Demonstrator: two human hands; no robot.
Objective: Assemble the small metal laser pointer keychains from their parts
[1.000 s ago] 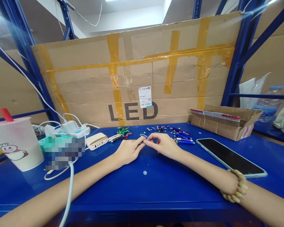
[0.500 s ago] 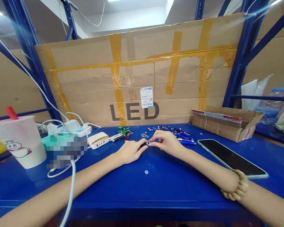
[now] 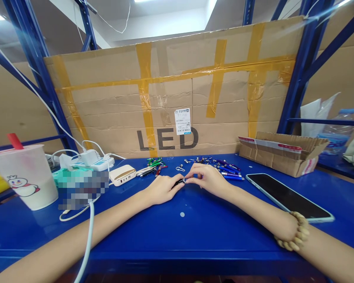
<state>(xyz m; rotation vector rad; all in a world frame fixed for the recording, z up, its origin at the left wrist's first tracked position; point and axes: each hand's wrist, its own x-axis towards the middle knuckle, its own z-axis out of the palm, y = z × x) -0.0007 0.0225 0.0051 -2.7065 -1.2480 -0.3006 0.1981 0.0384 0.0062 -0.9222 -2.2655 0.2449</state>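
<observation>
My left hand (image 3: 163,189) is closed round a slim black pen-like piece (image 3: 178,182), much of it hidden by the fingers. At the piece's shiny metal end, the thumb and forefinger of my right hand (image 3: 205,179) are pinched together. Just beyond the fingertips lies a small silver clip (image 3: 180,168). Several slender blue pen-like pieces (image 3: 228,171) and small metal bits are heaped past my right hand. Behind my left hand, a smaller pile (image 3: 155,162) mixes green, black and red pieces.
A phone (image 3: 289,197) lies at right, below an open cardboard box (image 3: 283,153). On the left are a drink cup (image 3: 25,177), a white power strip (image 3: 98,163), a cream-coloured device (image 3: 123,175) and a white cable (image 3: 88,243) crossing over my left forearm. A taped cardboard panel (image 3: 118,110) stands behind.
Both hands stay nearly in place, still meeting at the black piece. Only a very slight shift shows at the fingertips and the metal end.
</observation>
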